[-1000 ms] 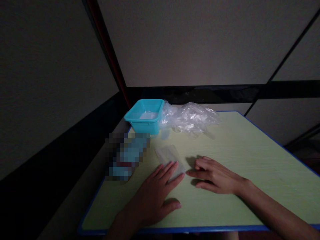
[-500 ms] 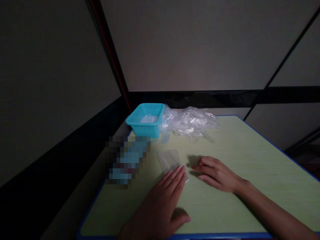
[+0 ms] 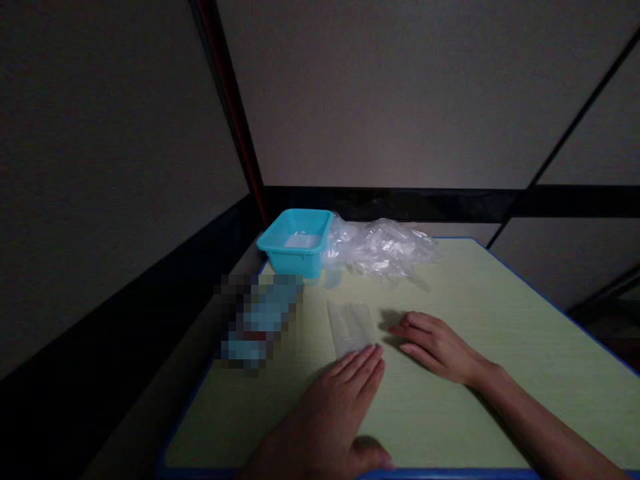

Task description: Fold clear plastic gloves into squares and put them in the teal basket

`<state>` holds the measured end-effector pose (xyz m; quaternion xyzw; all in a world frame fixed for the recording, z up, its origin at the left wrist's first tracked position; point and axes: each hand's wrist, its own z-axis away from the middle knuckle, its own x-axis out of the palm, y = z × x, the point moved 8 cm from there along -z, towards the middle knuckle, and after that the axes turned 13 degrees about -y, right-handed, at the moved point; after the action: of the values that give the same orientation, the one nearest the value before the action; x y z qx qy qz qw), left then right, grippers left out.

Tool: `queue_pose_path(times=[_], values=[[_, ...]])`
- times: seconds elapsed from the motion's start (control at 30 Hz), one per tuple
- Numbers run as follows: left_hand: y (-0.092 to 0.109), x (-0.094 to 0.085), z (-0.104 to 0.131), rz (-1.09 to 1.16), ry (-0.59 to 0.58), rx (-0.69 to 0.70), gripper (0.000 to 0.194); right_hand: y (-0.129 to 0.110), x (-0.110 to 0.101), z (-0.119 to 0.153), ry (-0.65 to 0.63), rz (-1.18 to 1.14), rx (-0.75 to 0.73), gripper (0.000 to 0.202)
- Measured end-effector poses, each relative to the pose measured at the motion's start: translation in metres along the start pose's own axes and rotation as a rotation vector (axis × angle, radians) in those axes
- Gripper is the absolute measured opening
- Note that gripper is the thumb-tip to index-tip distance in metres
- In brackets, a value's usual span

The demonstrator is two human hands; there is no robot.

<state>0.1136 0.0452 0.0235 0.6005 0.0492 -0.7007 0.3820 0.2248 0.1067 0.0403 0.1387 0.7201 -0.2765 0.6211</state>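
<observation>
A small clear plastic bag [image 3: 351,327] lies flat on the pale green table [image 3: 480,293]. The fingertips of my left hand [image 3: 340,407] rest on its near edge, fingers stretched out and thumb apart. To the right of the bag, my right hand [image 3: 433,347] lies on its side just over the tabletop, fingers loosely bent and apart, holding nothing. The bag and my right hand do not touch.
At the back left stands a turquoise basket [image 3: 296,262] with something whitish inside. Beside it spreads a heap of crumpled clear plastic [image 3: 383,247]. A pixelated bluish item [image 3: 265,317] lies along the left edge. Walls rise behind and to the left.
The small bag lies a little further right and straighter. My left hand has shifted slightly right and nearer, covering less of it. My right hand has barely moved.
</observation>
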Motion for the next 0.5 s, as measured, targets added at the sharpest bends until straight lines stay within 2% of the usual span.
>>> queue_pose_path(times=[0.13,0.27,0.37,0.5], values=[[0.001,-0.001,0.000,0.018,-0.069,0.003,0.092,0.001,-0.001,0.001,0.020,-0.025,-0.007,0.031],[0.000,0.000,0.003,0.048,-0.005,0.040,0.089,-0.008,-0.004,-0.003,0.018,-0.119,-0.038,0.032],[-0.001,-0.003,0.005,0.097,0.067,0.074,0.081,-0.035,-0.005,-0.015,-0.069,-0.212,-0.139,0.041],[0.003,-0.007,0.004,0.159,0.063,0.086,0.057,-0.084,-0.002,-0.038,-0.240,-0.298,-0.377,0.059]])
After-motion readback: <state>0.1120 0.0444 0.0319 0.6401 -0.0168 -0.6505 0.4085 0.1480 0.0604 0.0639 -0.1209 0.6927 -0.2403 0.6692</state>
